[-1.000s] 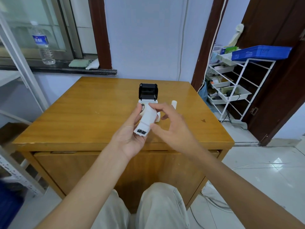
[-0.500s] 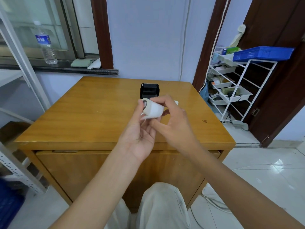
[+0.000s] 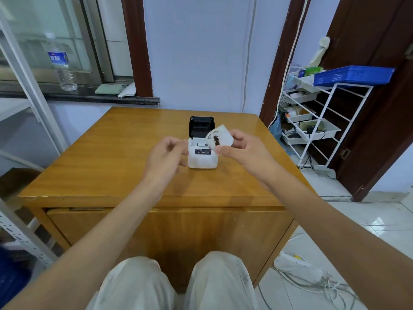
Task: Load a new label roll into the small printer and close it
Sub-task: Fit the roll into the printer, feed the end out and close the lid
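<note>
A small white printer (image 3: 202, 158) stands on the wooden table (image 3: 107, 162) with its black lid (image 3: 201, 126) swung up and open. My right hand (image 3: 242, 151) holds a white label roll (image 3: 219, 138) just above and to the right of the printer's open bay, pinched between thumb and fingers. My left hand (image 3: 166, 154) hovers to the left of the printer, fingers loosely curled, holding nothing. The inside of the bay is partly hidden by the roll.
A white wire shelf rack (image 3: 317, 121) with trays and a blue basket (image 3: 353, 74) stands to the right of the table. A water bottle (image 3: 61, 63) sits on the window sill behind. Cables lie on the tiled floor at lower right.
The roll has passed from both hands to my right hand alone and moved right, above the printer. My left hand has let go and pulled away to the left.
</note>
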Demonstrator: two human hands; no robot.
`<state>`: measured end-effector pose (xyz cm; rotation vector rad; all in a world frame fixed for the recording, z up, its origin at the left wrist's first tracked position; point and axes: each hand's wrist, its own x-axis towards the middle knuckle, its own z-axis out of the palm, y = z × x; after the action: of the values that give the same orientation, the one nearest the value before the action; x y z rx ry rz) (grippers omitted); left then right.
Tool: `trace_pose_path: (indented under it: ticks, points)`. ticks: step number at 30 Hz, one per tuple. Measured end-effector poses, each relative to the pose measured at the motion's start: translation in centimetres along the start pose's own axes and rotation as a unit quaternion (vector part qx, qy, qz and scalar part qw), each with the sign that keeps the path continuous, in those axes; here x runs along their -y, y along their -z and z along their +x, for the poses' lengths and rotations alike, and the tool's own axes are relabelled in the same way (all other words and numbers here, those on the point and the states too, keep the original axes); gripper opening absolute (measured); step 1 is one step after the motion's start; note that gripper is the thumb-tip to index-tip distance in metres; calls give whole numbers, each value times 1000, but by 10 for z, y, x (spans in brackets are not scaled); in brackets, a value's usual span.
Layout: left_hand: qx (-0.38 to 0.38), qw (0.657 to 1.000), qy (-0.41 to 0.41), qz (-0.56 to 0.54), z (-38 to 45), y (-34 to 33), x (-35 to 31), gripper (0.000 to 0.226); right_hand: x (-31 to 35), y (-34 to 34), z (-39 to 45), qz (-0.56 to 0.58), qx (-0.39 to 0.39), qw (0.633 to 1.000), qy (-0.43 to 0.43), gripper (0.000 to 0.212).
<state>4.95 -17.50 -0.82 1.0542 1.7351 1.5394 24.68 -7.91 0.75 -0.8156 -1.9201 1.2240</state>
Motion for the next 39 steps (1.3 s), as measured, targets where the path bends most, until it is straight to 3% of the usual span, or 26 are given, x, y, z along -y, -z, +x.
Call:
trace_pose_path:
  ticks: [2,7,11,20,28,33,39]
  points:
    - [-33,993,-60,97,21,3,12,5,-1,10,14,-20,6,1000,-21,34]
    - [39,965,-157,208,67,-10,40,27,-2,20,51,-79,14,996,-46,30]
    - [105,939,-149,291,88,-19,53,41,-7,16,77,-130,17,990,-53,28]
    - [84,941,-140,297,103,-19,61,44,-32,-7,130,-209,35,975,-70,34]
    - [110,931,-122,326,103,-21,55,27,-48,-9,139,-231,51,969,-65,29]
    - [105,942,-127,293,105,-20,58,19,-40,-6,147,-374,112,921,-11,29]
    - [103,947,-133,273,106,-20,62,25,-23,-14,155,-562,164,808,69,31]
